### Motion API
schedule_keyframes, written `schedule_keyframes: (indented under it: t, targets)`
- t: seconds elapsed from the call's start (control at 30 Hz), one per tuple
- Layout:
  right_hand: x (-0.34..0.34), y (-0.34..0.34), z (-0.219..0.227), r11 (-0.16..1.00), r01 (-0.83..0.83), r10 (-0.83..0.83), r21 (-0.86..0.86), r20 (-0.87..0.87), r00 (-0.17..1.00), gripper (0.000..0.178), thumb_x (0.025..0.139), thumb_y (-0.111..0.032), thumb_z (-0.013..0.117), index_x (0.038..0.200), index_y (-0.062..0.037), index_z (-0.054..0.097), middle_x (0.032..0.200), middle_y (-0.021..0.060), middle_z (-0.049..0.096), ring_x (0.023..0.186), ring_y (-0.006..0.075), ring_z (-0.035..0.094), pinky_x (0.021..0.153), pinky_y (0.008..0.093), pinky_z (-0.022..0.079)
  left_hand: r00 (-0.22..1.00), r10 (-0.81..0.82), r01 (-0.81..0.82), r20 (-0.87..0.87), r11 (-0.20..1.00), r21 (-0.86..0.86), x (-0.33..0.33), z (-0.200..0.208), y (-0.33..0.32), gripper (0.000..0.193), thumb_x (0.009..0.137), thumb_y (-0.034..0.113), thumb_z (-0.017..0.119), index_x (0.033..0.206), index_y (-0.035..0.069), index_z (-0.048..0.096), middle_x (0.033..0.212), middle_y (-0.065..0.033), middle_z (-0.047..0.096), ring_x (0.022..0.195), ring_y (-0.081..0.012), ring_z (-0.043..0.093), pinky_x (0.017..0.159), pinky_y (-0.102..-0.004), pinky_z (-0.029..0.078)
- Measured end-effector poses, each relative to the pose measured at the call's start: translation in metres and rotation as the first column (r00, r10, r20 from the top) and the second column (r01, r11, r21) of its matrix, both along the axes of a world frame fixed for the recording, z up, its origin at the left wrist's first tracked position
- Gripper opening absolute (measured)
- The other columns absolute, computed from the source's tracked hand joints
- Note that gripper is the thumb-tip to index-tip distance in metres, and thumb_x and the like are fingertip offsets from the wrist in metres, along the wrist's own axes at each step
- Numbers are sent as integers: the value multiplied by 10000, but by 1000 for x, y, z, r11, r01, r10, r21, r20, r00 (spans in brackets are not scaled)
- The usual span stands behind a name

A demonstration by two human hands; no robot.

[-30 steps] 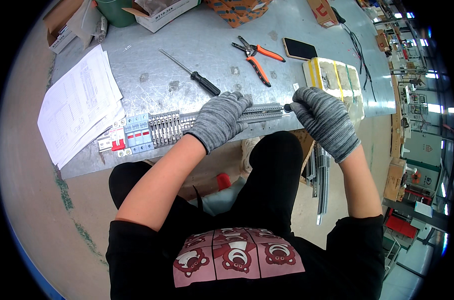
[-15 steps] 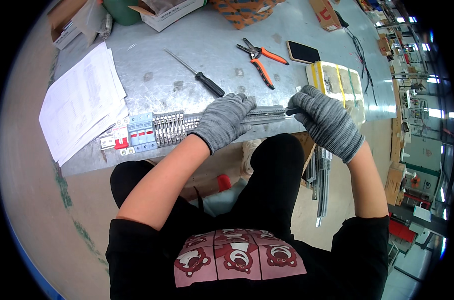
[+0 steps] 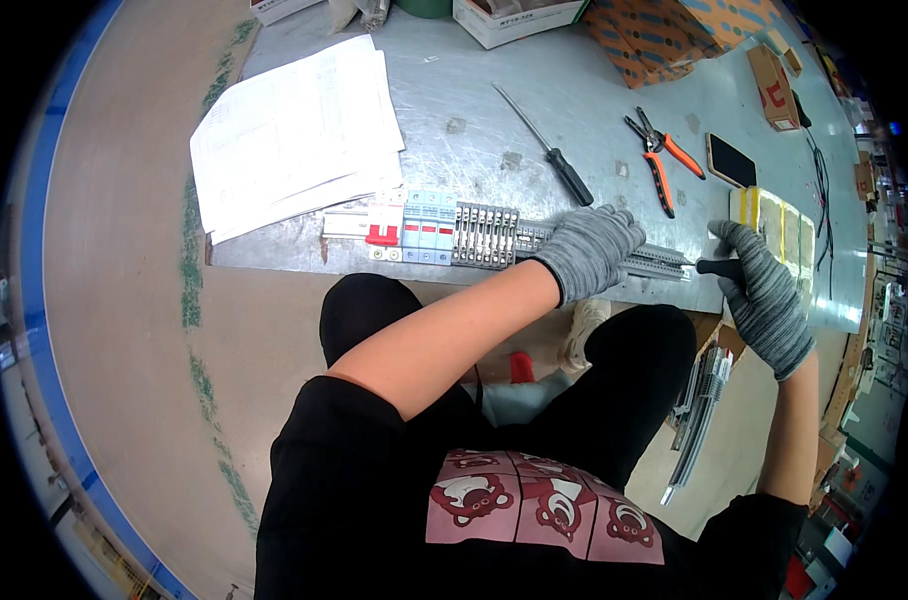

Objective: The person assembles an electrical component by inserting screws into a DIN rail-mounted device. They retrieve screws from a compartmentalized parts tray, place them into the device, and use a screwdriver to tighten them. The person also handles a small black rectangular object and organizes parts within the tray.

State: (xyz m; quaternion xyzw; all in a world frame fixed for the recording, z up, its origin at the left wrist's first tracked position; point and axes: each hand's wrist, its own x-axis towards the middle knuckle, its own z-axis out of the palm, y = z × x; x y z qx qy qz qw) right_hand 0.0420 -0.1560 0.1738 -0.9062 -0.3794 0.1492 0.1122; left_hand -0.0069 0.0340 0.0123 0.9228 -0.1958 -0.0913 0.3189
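Note:
Along the near edge of the table lies a metal mounting rail [image 3: 346,224] carrying a breaker with a red lever [image 3: 383,232], pale blue modules with red marks [image 3: 429,230] and a row of grey terminal blocks [image 3: 485,236]. My gloved left hand [image 3: 596,250] is closed over the rail right of these blocks, covering part of it. Grey terminal blocks [image 3: 657,262] show beyond its fingers. At the rail's right end, my gloved right hand [image 3: 766,300] grips a black-handled screwdriver [image 3: 719,268], its tip at the end of the rail.
A longer screwdriver [image 3: 568,175], orange-handled wire strippers [image 3: 662,160] and a phone [image 3: 731,160] lie farther back. White papers [image 3: 294,135] cover the left side. A yellow-banded block [image 3: 779,225] stands at the right. More rails [image 3: 702,410] stick out below the table's edge by my knee.
The whole view has swung, so the table's things sit farther right in the picture. My right hand's fingers have loosened somewhat, and more of the black handle shows. My left hand stays on the rail.

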Motion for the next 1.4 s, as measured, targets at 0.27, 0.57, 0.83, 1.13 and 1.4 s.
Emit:
schedule_keyframes:
  t: [0.27,0.57,0.83,1.13,1.4]
  targets:
    - [4,2,9,990,-58,76,-127,143,987,420,873,-184,662,1265,-102,538,1047,148,633,901,320,655,811,401,522,987,62,-51,148,995,-82,-7,-11,-2,551,812,256,700,1292,58,517,1129,-146,590,1087,-293,569,925,-394,475]
    - [5,-8,-6,979,22,-10,-203,60,998,560,804,-161,723,1323,-107,521,1094,127,643,919,268,668,832,371,534,1000,28,-29,9,999,38,-1,2,-7,541,838,298,673,1312,85,521,1115,-131,600,1101,-275,565,961,-381,467]
    - [4,-2,-7,981,53,-48,-185,29,998,500,853,-166,667,1319,-90,503,1101,147,598,961,326,638,823,390,538,1000,30,-30,-8,999,27,-1,2,-4,540,835,307,675,1305,87,526,1137,-135,600,1109,-275,564,980,-380,452]
    - [8,-2,-5,956,123,-125,-266,9,992,394,842,-126,672,1212,-69,551,1133,155,591,965,326,633,836,412,523,1000,25,-25,-6,999,45,0,2,-5,528,839,301,673,1298,83,529,1120,-133,600,1099,-278,564,970,-382,457]
    - [6,-5,-5,958,58,-45,-280,54,998,403,832,-151,684,1205,-71,553,1102,164,611,949,332,637,837,402,519,1000,20,-20,15,999,25,1,-4,-7,547,833,295,677,1312,84,518,1136,-137,592,1111,-283,560,978,-382,451]
